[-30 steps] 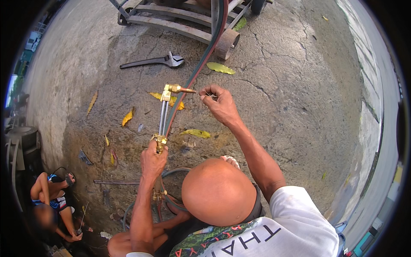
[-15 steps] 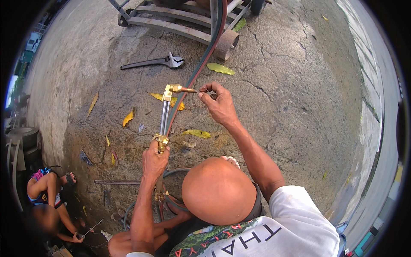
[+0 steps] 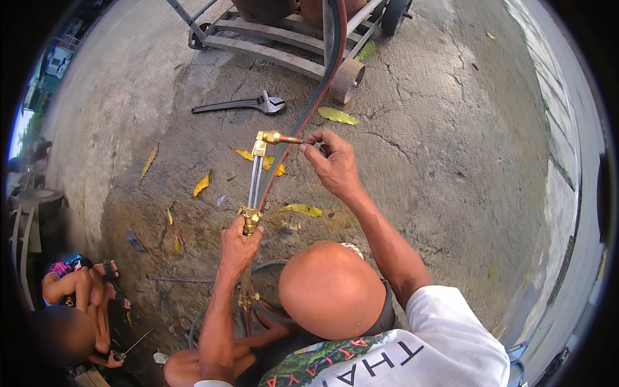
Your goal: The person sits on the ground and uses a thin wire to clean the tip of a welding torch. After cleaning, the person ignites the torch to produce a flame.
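Observation:
My left hand (image 3: 238, 248) is wrapped round the handle of a cutting torch (image 3: 255, 180), just below its brass valve body. The torch points away from me, and its head bends right to a copper-coloured nozzle (image 3: 290, 138). At the nozzle's end my right hand (image 3: 336, 166) is closed in a pinch of thumb and forefinger. A small thin wire-like piece (image 3: 324, 149) shows among these fingers, mostly hidden by them. Behind my left forearm, the torch's lower end meets hoses. My bare knee (image 3: 332, 290) is raised between my arms.
An adjustable wrench (image 3: 242, 104) lies beyond the torch. Paired red and green hoses (image 3: 316, 97) run to a metal cart (image 3: 264, 55) at the far side. Yellow leaves (image 3: 202, 184) dot the cracked concrete. Another person (image 3: 74, 297) crouches at lower left, holding a thin rod.
The whole view has shifted slightly, so the wrench, cart and leaves sit lower and farther right. My grip on the torch and the pinch at its nozzle stay much the same.

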A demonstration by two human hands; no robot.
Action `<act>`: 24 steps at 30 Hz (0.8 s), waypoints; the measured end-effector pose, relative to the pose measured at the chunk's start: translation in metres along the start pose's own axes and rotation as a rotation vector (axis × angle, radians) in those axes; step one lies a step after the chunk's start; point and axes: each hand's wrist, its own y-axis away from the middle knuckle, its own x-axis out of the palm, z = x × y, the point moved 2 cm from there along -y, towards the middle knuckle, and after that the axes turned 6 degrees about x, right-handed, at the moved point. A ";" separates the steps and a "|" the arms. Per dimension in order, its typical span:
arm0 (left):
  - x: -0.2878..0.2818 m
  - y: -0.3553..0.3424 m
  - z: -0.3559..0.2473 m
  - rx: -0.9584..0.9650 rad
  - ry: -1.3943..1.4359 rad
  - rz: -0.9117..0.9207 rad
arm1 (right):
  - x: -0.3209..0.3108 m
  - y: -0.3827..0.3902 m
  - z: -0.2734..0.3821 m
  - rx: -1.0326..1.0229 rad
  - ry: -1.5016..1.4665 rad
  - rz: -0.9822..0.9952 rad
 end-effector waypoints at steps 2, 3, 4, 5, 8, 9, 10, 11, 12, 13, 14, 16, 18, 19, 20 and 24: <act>-0.008 -0.005 -0.002 0.058 0.015 -0.038 | 0.001 -0.008 0.017 -0.080 -0.018 -0.025; -0.014 -0.007 -0.002 0.068 0.035 -0.053 | 0.002 -0.011 0.027 -0.116 -0.028 -0.031; -0.021 -0.012 -0.007 0.086 0.055 -0.072 | 0.002 -0.017 0.039 -0.157 -0.037 -0.041; -0.028 -0.017 -0.012 0.103 0.076 -0.090 | 0.003 -0.023 0.052 -0.237 -0.060 -0.050; -0.065 -0.034 -0.041 0.209 0.047 -0.147 | 0.003 -0.052 0.102 -0.457 -0.098 -0.061; -0.077 -0.041 -0.053 0.264 0.064 -0.191 | 0.000 -0.061 0.123 -0.515 -0.088 -0.055; -0.092 -0.047 -0.057 0.272 0.084 -0.225 | 0.000 -0.070 0.151 -0.585 -0.086 -0.043; -0.107 -0.053 -0.057 0.275 0.105 -0.259 | 0.002 -0.077 0.177 -0.650 -0.075 -0.036; -0.123 -0.060 -0.059 0.279 0.127 -0.291 | 0.004 -0.084 0.202 -0.715 -0.086 -0.042; -0.137 -0.064 -0.084 0.309 0.099 -0.306 | 0.000 -0.091 0.223 -0.779 -0.076 -0.062; -0.154 -0.066 -0.088 0.343 0.097 -0.355 | 0.003 -0.095 0.248 -0.850 -0.090 -0.065; -0.185 -0.069 -0.094 0.414 0.097 -0.448 | 0.008 -0.097 0.297 -0.956 -0.070 -0.059; -0.206 -0.067 -0.109 0.399 0.138 -0.482 | 0.010 -0.096 0.333 -1.047 -0.057 -0.069; -0.215 -0.064 -0.112 0.405 0.177 -0.505 | 0.014 -0.094 0.349 -1.085 -0.045 -0.054; -0.225 -0.060 -0.114 0.413 0.215 -0.528 | 0.023 -0.091 0.361 -1.115 -0.045 -0.041; -0.246 -0.046 -0.102 0.384 0.317 -0.608 | 0.056 -0.071 0.397 -1.087 -0.149 0.036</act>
